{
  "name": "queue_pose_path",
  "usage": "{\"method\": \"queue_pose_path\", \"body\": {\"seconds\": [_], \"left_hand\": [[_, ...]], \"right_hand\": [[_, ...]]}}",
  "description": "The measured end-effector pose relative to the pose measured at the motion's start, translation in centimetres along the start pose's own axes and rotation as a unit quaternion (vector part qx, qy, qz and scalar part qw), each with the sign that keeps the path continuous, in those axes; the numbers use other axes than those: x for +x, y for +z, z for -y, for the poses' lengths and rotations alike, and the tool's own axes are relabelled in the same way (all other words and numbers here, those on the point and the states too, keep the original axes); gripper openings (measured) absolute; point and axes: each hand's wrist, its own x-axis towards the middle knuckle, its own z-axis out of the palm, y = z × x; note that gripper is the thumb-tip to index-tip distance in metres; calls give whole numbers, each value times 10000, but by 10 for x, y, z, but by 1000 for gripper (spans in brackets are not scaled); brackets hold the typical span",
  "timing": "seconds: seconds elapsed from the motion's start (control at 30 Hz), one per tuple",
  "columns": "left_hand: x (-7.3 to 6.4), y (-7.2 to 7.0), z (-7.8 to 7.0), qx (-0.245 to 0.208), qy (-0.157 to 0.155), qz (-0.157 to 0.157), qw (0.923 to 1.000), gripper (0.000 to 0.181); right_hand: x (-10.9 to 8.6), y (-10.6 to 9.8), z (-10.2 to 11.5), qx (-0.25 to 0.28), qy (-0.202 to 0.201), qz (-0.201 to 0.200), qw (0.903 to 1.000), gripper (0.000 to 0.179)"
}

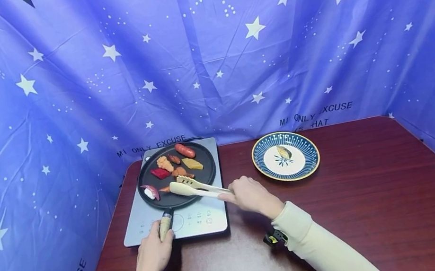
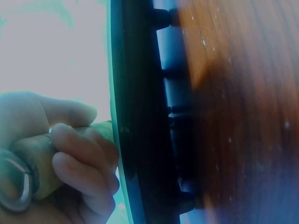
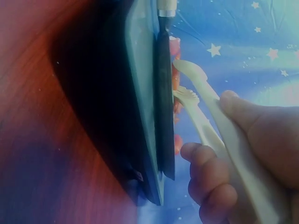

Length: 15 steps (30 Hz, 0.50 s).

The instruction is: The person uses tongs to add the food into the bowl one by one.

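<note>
My left hand (image 1: 156, 249) grips the wooden handle (image 1: 165, 224) of a round black frying pan (image 1: 207, 180). In the left wrist view, the fingers curl round this handle beside a metal ring (image 2: 23, 186). My right hand (image 1: 253, 195) holds cream tongs (image 1: 205, 190), tips spread low over the pan. Beside the near tip lies a small orange piece (image 1: 164, 190), partly hidden. Elsewhere in the pan are a red sausage (image 1: 185, 150), a yellow piece (image 1: 192, 163), a dark red piece (image 1: 160, 173), a fried-looking lump (image 1: 164, 164) and a red-and-white piece (image 1: 151, 192).
Under the pan is a flat silver cooktop (image 1: 135, 235) on the dark red wooden table (image 1: 342, 210). A blue-patterned plate (image 1: 310, 153) with one yellowish-brown piece (image 1: 283, 152) stands to the right. Blue star-printed curtains (image 1: 209, 84) hang behind and at both sides.
</note>
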Motion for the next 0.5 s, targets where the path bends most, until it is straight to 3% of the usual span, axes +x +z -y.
{"method": "queue_pose_path", "body": {"seconds": [0.5], "left_hand": [[-1, 0, 0, 35, 43, -27, 10000, 40]], "right_hand": [[6, 10, 13, -310, 106, -258, 9991, 48]]}}
